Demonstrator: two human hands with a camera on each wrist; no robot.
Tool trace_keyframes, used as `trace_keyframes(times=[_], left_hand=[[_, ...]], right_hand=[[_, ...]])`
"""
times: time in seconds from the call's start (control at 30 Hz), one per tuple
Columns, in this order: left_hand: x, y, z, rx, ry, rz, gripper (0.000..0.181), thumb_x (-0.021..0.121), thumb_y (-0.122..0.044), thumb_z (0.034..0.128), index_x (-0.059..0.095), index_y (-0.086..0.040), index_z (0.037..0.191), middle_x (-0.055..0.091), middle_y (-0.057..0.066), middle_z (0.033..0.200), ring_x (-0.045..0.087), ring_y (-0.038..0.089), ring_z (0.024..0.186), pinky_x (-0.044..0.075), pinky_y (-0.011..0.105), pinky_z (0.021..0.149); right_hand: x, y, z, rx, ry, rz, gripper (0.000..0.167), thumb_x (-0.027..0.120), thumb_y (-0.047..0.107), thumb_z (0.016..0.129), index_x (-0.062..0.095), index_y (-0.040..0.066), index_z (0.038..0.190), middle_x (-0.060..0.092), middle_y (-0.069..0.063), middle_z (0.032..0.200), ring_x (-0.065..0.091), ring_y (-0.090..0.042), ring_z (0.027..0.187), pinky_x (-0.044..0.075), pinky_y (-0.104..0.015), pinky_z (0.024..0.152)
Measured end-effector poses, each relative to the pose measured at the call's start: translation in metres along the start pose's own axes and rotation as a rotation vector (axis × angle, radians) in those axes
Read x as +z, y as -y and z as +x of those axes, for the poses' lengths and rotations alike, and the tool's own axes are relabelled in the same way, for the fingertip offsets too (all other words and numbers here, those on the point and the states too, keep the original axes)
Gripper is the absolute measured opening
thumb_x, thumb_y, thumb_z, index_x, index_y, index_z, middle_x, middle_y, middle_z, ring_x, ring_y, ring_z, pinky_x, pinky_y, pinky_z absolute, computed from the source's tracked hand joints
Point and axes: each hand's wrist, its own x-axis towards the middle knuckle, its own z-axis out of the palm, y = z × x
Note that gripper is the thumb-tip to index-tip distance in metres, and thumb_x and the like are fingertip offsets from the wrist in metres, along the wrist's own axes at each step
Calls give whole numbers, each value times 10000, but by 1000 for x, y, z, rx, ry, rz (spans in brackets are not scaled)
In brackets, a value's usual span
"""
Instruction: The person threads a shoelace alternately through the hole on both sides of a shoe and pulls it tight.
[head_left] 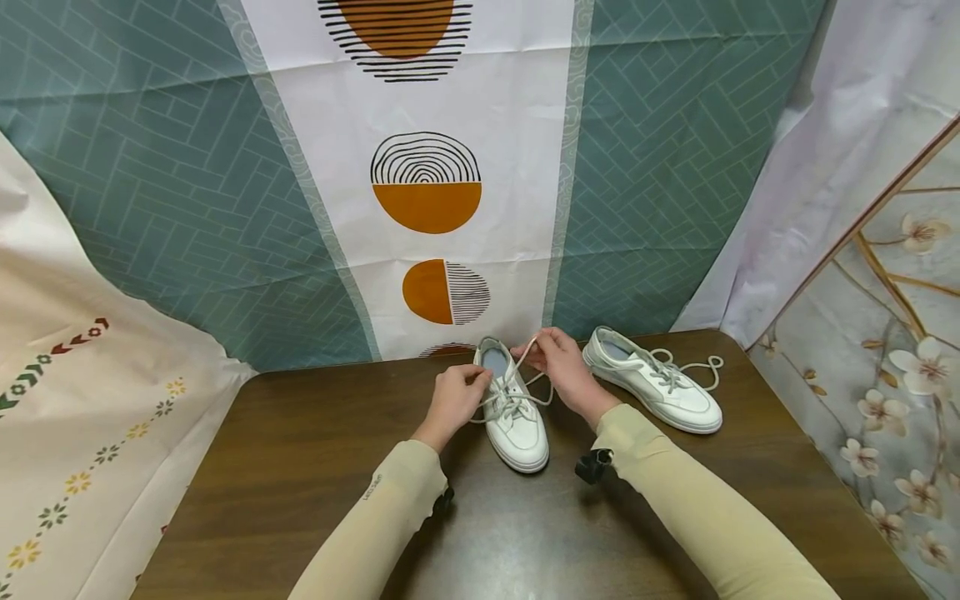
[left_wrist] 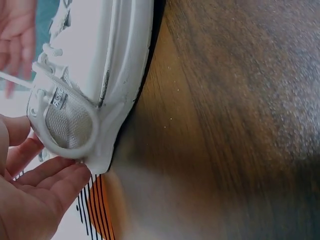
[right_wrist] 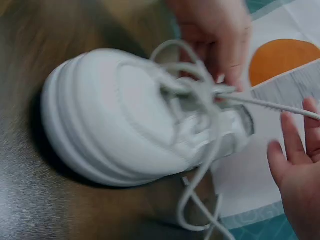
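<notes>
A white lace-up sneaker (head_left: 523, 440) stands on the table, toe toward me. My left hand (head_left: 454, 395) is at its opening; in the right wrist view the thumb and fingers of that left hand (right_wrist: 227, 52) pinch the shoe's edge near the upper eyelets. My right hand (head_left: 564, 371), raised on the other side, pinches a pale shoelace (right_wrist: 275, 105) that runs taut from the eyelets. In the left wrist view a loose lace loop (left_wrist: 94, 120) hangs over the shoe's side, beside the left fingers (left_wrist: 65, 172). More lace lies crossed over the front of the shoe.
A second white sneaker (head_left: 660, 387) stands to the right, its laces (head_left: 693, 367) trailing loose over its side. Both are near the back edge of the brown wooden table (head_left: 315, 475). Patterned cloth (head_left: 465, 108) hangs directly behind, with more cloth on both sides.
</notes>
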Motion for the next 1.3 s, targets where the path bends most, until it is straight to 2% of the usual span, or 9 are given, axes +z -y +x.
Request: trace_keyframes(times=[0.13, 0.2, 0.3, 0.43, 0.5, 0.6, 0.87, 1.07, 1.3], left_hand=[[-1, 1, -1, -3, 4, 3, 263, 567, -385, 911, 724, -212, 1032, 706, -61, 966, 620, 115, 920, 508, 307, 759], [-1, 2, -2, -5, 8, 1, 264, 566, -380, 911, 723, -213, 1041, 707, -60, 989, 624, 119, 960, 513, 319, 789], [-1, 4, -2, -6, 9, -2, 255, 569, -374, 910, 725, -216, 1036, 707, -61, 1000, 629, 120, 984, 517, 330, 809], [-1, 6, -2, -7, -3, 3, 242, 579, -380, 904, 730, -221, 1007, 707, -63, 980, 634, 117, 958, 516, 327, 800], [-1, 6, -2, -11, -6, 6, 240, 583, -386, 902, 731, -222, 999, 707, -64, 972, 633, 116, 950, 514, 323, 800], [-2, 7, -2, -13, -6, 8, 242, 585, -385, 903, 731, -219, 998, 708, -62, 969, 631, 119, 951, 512, 324, 799], [0, 8, -3, -8, -7, -5, 227, 583, -372, 903, 732, -229, 997, 709, -70, 968, 628, 117, 953, 512, 323, 798], [1, 8, -3, -19, -1, -20, 236, 580, -379, 904, 730, -229, 1007, 704, -71, 985, 620, 118, 959, 513, 324, 796], [0, 7, -3, -25, -5, -22, 233, 578, -379, 903, 727, -240, 1018, 699, -72, 1025, 616, 121, 1009, 510, 336, 821]], right_hand=[[-3, 12, -2, 15, 77, 83, 243, 323, 250, 1032, 438, 72, 911, 450, -58, 720, 518, -139, 592, 515, -313, 679], [-5, 17, -3, -9, 128, -7, 215, 348, 244, 1027, 461, 88, 933, 385, -43, 688, 367, -126, 519, 425, -270, 549], [-8, 24, -7, -99, 193, -394, 199, 415, 271, 1005, 551, 133, 957, 459, -37, 711, 378, -129, 539, 365, -275, 525], [-8, 28, -12, -211, 252, -964, 184, 509, 340, 956, 652, 227, 986, 625, 82, 870, 570, -84, 770, 472, -290, 704], [-8, 27, -13, -228, 301, -1113, 202, 542, 346, 935, 671, 223, 1031, 651, 110, 951, 608, -85, 867, 489, -306, 774], [-9, 23, -13, -213, 365, -1232, 209, 573, 324, 918, 687, 207, 1049, 663, 111, 961, 613, -67, 860, 493, -301, 772], [-11, 18, -12, -218, 399, -1328, 146, 612, 296, 904, 722, 201, 901, 636, 116, 780, 549, -52, 675, 452, -265, 632], [-18, 28, -9, -240, 282, -1248, 129, 608, 270, 910, 711, 197, 891, 664, 33, 902, 581, -115, 790, 463, -291, 675], [-40, 48, 0, -175, 178, -1101, 180, 564, 299, 935, 695, 177, 952, 651, 17, 904, 568, -122, 750, 460, -311, 665]])
